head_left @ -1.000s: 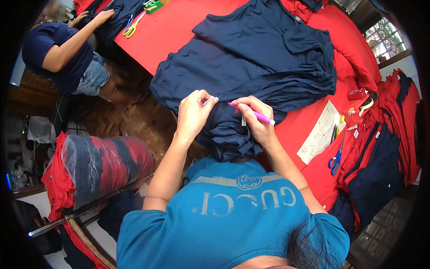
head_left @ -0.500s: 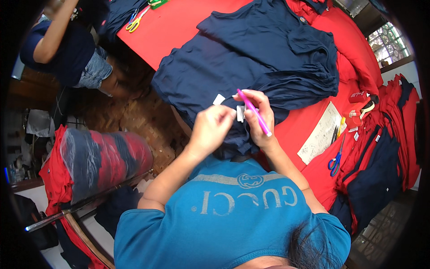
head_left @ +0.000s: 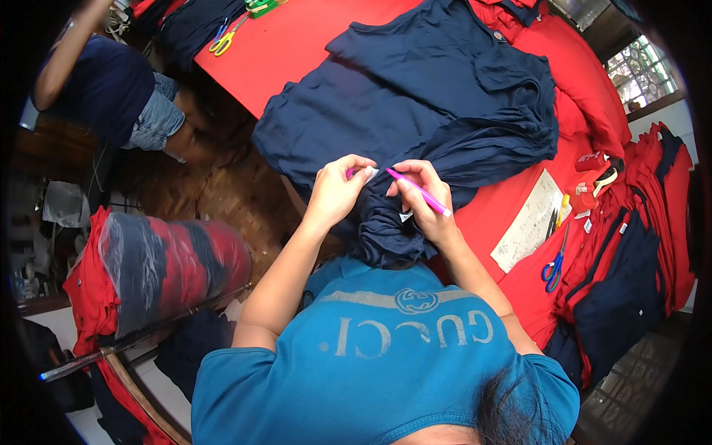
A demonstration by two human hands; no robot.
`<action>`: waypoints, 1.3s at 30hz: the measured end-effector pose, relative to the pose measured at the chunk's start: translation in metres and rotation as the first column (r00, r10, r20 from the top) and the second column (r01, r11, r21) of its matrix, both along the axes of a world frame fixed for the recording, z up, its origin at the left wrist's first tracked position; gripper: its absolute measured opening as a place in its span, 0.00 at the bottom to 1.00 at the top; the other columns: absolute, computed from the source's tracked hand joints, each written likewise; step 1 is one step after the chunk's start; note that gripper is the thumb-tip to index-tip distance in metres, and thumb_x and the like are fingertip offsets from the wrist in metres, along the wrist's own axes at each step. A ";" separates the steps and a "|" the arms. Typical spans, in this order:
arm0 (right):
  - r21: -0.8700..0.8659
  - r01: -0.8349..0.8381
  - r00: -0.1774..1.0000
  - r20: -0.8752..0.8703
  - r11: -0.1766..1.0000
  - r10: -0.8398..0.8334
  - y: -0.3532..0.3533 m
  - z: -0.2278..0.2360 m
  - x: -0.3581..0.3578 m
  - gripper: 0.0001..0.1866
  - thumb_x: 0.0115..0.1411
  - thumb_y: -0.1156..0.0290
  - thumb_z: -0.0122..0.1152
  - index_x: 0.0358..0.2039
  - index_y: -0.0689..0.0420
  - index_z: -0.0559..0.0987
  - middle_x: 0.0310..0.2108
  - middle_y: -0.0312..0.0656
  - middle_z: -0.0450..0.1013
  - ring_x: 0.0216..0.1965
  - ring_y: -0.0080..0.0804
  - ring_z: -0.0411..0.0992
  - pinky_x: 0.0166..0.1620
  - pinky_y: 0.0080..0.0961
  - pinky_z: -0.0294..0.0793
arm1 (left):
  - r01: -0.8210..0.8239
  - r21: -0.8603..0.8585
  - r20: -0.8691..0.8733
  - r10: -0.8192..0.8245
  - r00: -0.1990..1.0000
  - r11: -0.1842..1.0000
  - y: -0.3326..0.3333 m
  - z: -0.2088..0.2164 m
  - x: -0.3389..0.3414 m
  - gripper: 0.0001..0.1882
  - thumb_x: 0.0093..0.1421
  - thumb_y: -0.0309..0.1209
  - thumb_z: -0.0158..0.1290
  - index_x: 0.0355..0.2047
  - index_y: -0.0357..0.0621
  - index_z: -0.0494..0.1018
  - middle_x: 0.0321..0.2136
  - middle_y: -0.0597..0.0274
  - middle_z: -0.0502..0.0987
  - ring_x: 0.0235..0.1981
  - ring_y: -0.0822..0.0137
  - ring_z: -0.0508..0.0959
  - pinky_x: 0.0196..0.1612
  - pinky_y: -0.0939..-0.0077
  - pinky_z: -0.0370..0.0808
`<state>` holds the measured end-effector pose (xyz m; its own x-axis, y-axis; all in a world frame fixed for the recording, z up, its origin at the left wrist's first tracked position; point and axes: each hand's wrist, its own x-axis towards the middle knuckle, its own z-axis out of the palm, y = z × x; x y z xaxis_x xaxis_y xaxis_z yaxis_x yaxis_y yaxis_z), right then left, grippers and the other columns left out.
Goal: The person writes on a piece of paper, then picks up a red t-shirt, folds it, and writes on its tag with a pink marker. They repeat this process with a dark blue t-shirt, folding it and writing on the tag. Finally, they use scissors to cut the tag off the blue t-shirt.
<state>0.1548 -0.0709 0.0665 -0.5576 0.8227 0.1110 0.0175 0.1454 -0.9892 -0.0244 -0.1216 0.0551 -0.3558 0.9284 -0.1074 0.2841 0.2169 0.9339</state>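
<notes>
My left hand (head_left: 332, 194) pinches a small white label (head_left: 372, 174) at the near edge of a navy sleeveless garment (head_left: 437, 81). A small magenta piece (head_left: 350, 174), possibly a pen cap, shows between its fingers. In my right hand (head_left: 429, 204) is a slim pink pen (head_left: 420, 191), slanting with one end toward the label. Beneath that hand, another small white tag (head_left: 406, 216) shows against bunched navy cloth. The garment lies spread over the red-covered table, its near part gathered against me.
Yellow-handled scissors (head_left: 222, 44) lie at the table's far left. On the right are a handwritten paper (head_left: 528, 222), blue-handled scissors (head_left: 552, 273) and piled red and navy garments (head_left: 619, 274). A plastic-wrapped bundle (head_left: 174, 263) stands left. Another person (head_left: 100, 89) is at far left.
My hands have shifted slightly; the label is now pinched in my left fingers with the magenta piece beside it. The pen lies flatter in my right hand. The other person's arm moved left.
</notes>
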 end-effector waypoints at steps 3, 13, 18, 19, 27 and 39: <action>-0.019 -0.008 1.000 0.018 1.000 0.008 0.002 0.000 -0.001 0.10 0.64 0.68 0.55 0.41 0.61 0.76 0.26 0.36 0.76 0.24 0.18 0.70 0.29 0.17 0.68 | 0.030 -0.014 -0.024 -0.030 0.999 0.999 -0.005 0.008 -0.002 0.13 0.59 0.33 0.55 0.38 0.34 0.78 0.27 0.51 0.81 0.30 0.68 0.80 0.36 0.74 0.74; 0.084 -0.013 0.999 0.053 0.996 0.009 0.003 0.000 -0.011 0.10 0.66 0.71 0.53 0.38 0.63 0.79 0.25 0.35 0.76 0.21 0.13 0.66 0.24 0.12 0.65 | 0.081 -0.045 -0.014 -0.081 0.997 0.996 -0.010 0.016 -0.002 0.12 0.60 0.32 0.55 0.35 0.33 0.77 0.23 0.56 0.78 0.25 0.73 0.75 0.33 0.75 0.72; -0.028 -0.001 0.999 -0.046 1.000 0.000 0.002 -0.004 -0.009 0.10 0.65 0.70 0.54 0.42 0.63 0.75 0.31 0.39 0.76 0.31 0.22 0.73 0.36 0.19 0.71 | 0.062 0.041 -0.018 -0.061 0.998 0.997 -0.012 0.013 0.002 0.10 0.59 0.31 0.56 0.34 0.34 0.77 0.22 0.57 0.77 0.24 0.74 0.74 0.31 0.75 0.71; -0.014 0.031 0.989 -0.146 0.999 -0.033 -0.001 -0.011 -0.009 0.11 0.65 0.70 0.55 0.44 0.63 0.74 0.33 0.39 0.75 0.32 0.22 0.73 0.36 0.19 0.71 | 0.046 0.024 -0.044 -0.044 0.998 0.999 -0.014 0.018 0.004 0.10 0.59 0.31 0.56 0.34 0.35 0.77 0.23 0.57 0.77 0.24 0.74 0.74 0.30 0.75 0.71; 0.113 0.074 0.965 -0.258 0.991 -0.043 -0.006 -0.035 -0.004 0.17 0.64 0.68 0.58 0.51 0.61 0.69 0.38 0.42 0.73 0.39 0.28 0.73 0.44 0.22 0.72 | 0.021 0.116 -0.047 -0.015 0.999 0.993 -0.023 0.032 0.022 0.10 0.54 0.30 0.61 0.33 0.36 0.78 0.26 0.64 0.78 0.24 0.76 0.72 0.29 0.79 0.70; 0.067 0.034 0.999 -0.034 0.997 -0.032 -0.001 -0.007 -0.004 0.08 0.63 0.73 0.55 0.36 0.64 0.78 0.28 0.39 0.77 0.29 0.20 0.73 0.33 0.19 0.72 | 0.177 -0.024 0.125 -0.173 0.977 0.984 -0.006 0.002 -0.004 0.12 0.63 0.28 0.51 0.43 0.33 0.77 0.33 0.64 0.81 0.31 0.77 0.76 0.37 0.81 0.73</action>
